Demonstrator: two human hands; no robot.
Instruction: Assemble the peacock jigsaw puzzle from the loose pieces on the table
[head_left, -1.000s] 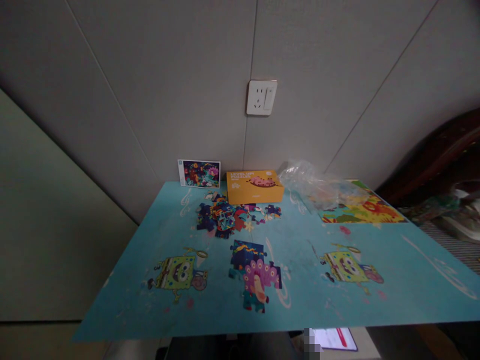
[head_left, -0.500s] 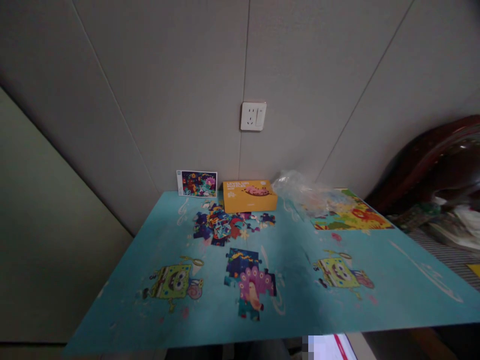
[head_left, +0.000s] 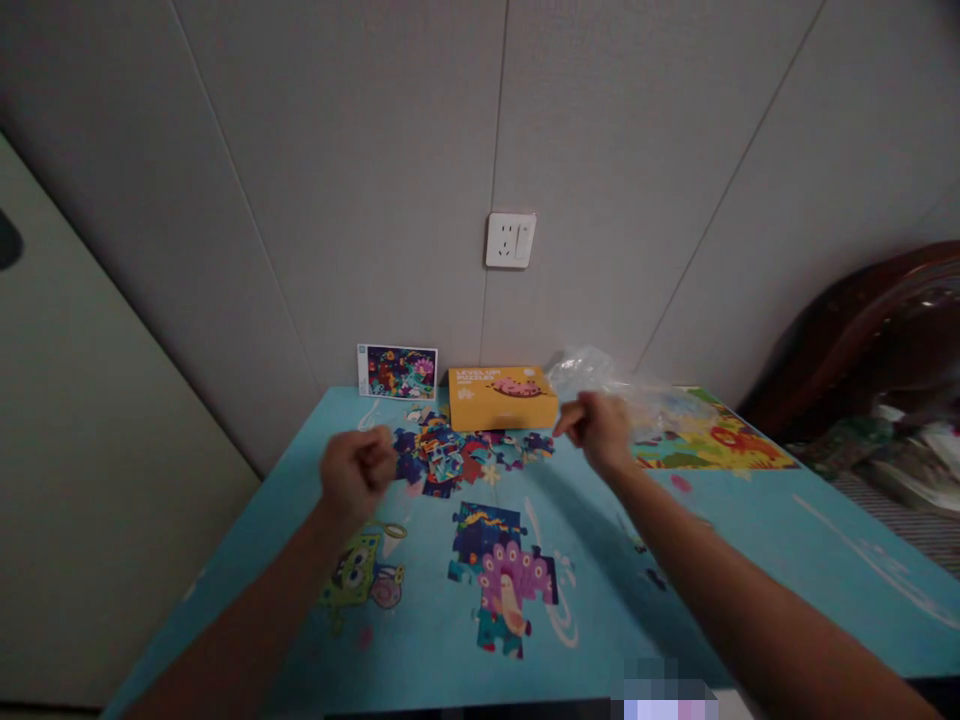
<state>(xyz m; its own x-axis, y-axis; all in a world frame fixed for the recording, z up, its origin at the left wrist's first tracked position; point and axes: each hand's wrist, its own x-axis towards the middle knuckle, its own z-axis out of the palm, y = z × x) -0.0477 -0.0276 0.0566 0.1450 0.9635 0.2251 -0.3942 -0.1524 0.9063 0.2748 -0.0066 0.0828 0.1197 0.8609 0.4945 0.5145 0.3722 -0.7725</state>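
Note:
My left hand [head_left: 360, 468] hovers as a closed fist beside the left edge of the pile of loose puzzle pieces [head_left: 442, 455]; nothing shows in it. On the other side, my right hand [head_left: 598, 428] is over the table, its forefinger reaching down and left toward the pile's right end. Its other fingers are bent and partly blurred, and I see nothing held. Between my forearms lies a joined puzzle section [head_left: 502, 580] with a purple peacock-like bird and dark blue pieces, its edges uneven.
Against the wall stands a picture card [head_left: 397, 373], with a yellow puzzle box [head_left: 502, 398] beside it. Crumpled clear plastic [head_left: 581, 372] partly covers a colourful animal picture [head_left: 720, 440] at the right. The blue tabletop [head_left: 420, 650] has printed cartoon figures. A wall socket [head_left: 511, 240] is above.
Both my hands and forearms have come into view over the table. The view has shifted slightly. The joined section and the loose pieces appear unmoved.

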